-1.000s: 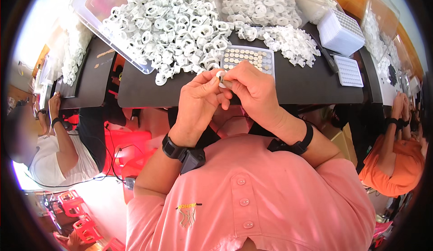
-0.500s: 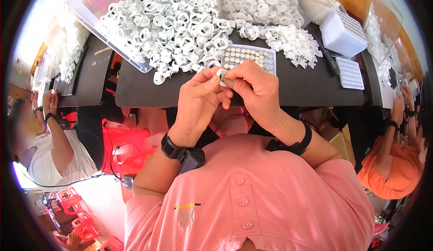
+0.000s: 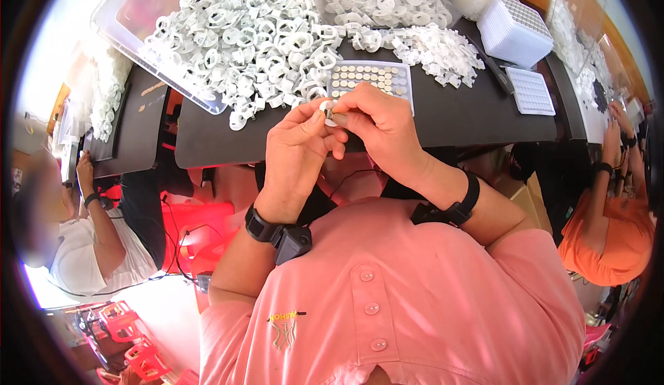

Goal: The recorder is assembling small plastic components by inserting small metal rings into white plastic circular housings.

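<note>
Between my two hands, just in front of the table edge, is a small white plastic ring-shaped part (image 3: 326,106). My left hand (image 3: 299,139) pinches it between thumb and fingertips. My right hand (image 3: 377,124) is closed at the part's right side, thumb and forefinger pressed together against it; whatever small piece they may hold is hidden. Right behind my hands lies a pale tray (image 3: 408,74) with rows of round, button-like cream and silver discs. A large heap of similar white plastic parts (image 3: 249,39) spreads to the left of that tray, spilling from a clear bin (image 3: 169,74).
Small white pieces (image 3: 439,57) are piled right of the tray, before a clear box of round white parts (image 3: 387,1). Stacked white trays (image 3: 515,32), a single tray (image 3: 531,91) and a black tool (image 3: 499,74) lie farther right. Co-workers sit left (image 3: 104,247) and right (image 3: 609,240).
The view has shifted slightly, so the table things sit a little farther left. Both hands stay together at the white part, which seems turned a little.
</note>
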Motion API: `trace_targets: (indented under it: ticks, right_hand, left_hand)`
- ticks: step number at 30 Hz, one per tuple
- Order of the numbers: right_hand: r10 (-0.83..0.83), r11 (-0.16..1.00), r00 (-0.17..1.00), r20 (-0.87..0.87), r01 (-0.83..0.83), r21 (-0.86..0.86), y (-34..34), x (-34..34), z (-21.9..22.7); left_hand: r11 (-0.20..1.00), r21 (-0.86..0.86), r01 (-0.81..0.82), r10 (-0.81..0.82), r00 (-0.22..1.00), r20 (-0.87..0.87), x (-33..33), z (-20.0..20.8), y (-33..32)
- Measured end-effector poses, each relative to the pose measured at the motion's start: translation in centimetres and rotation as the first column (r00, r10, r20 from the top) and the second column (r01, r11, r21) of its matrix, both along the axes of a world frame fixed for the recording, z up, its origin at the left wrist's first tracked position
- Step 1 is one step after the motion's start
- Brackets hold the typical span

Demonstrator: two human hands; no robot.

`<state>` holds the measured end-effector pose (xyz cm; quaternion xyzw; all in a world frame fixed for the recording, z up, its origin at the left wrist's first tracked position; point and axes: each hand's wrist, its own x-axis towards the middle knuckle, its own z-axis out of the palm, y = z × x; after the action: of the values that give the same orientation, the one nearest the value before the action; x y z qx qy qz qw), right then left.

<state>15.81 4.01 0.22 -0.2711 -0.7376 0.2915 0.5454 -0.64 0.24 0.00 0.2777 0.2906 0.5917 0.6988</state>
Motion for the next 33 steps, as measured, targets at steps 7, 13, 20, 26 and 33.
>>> trace_targets:
  ticks: [7, 13, 20, 26, 33]
  right_hand:
    - [0.049, 0.933, 0.990, -0.129, -0.091, -0.348, -0.6, 0.2, 0.2]
    - [-0.073, 0.993, 0.995, 0.062, 0.067, 0.101, -0.5, 0.6, 0.3]
    - [-0.067, 0.980, 0.989, 0.133, 0.040, 0.195, 0.3, 1.1, 0.5]
    - [-0.040, 0.985, 0.999, 0.006, 0.041, -0.166, -0.8, 0.9, 1.5]
    - [-0.055, 0.992, 0.998, 0.008, 0.056, -0.114, -1.4, 0.5, 1.7]
  left_hand:
    - [0.999, 0.035, -0.027, 0.026, 0.999, 0.034, 0.2, -0.6, -0.1]
    - [0.998, 0.064, -0.025, 0.025, 1.000, -0.009, 0.3, -0.4, -0.2]
    - [0.999, 0.033, -0.038, 0.035, 0.997, 0.069, 0.9, -0.4, 0.0]
    - [0.986, 0.142, -0.089, 0.097, 0.994, -0.044, 1.5, 0.5, 0.0]
    - [0.984, 0.166, -0.067, 0.065, 0.998, 0.019, 1.3, -0.6, 0.1]
